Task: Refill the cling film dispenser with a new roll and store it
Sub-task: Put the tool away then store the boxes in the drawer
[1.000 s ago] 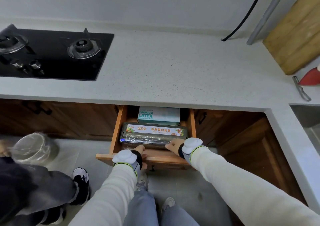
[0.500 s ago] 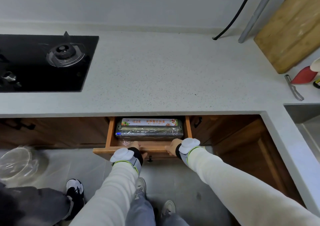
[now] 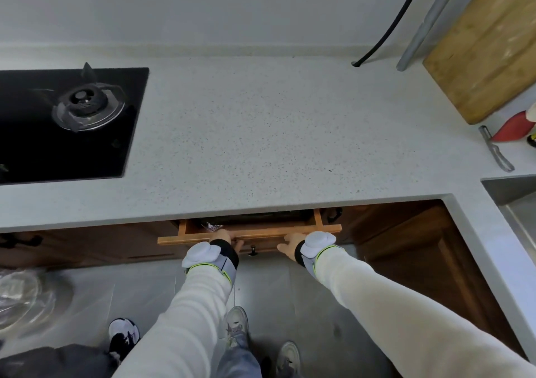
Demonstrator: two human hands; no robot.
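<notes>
The wooden drawer (image 3: 261,235) under the countertop (image 3: 261,131) stands only a narrow gap out. Inside that gap, the cling film dispenser (image 3: 261,220) shows as a dark strip, with a crinkled bit of film (image 3: 213,226) at its left end. My left hand (image 3: 226,240) presses on the drawer front left of the small dark knob (image 3: 253,250). My right hand (image 3: 288,243) presses on the front to the right of the knob. Both wrists wear white-and-grey bands.
A black gas hob (image 3: 72,116) lies at the left of the counter. At the right are a wooden cutting board (image 3: 487,52), a metal tool (image 3: 496,154) and the sink (image 3: 516,197). Another person's shoe (image 3: 123,337) and a clear plastic container (image 3: 23,299) are on the floor at left.
Both hands have pushed the drawer inward. It went from well open, with the dispenser and a latex glove box showing, to almost shut with the dispenser nearly hidden.
</notes>
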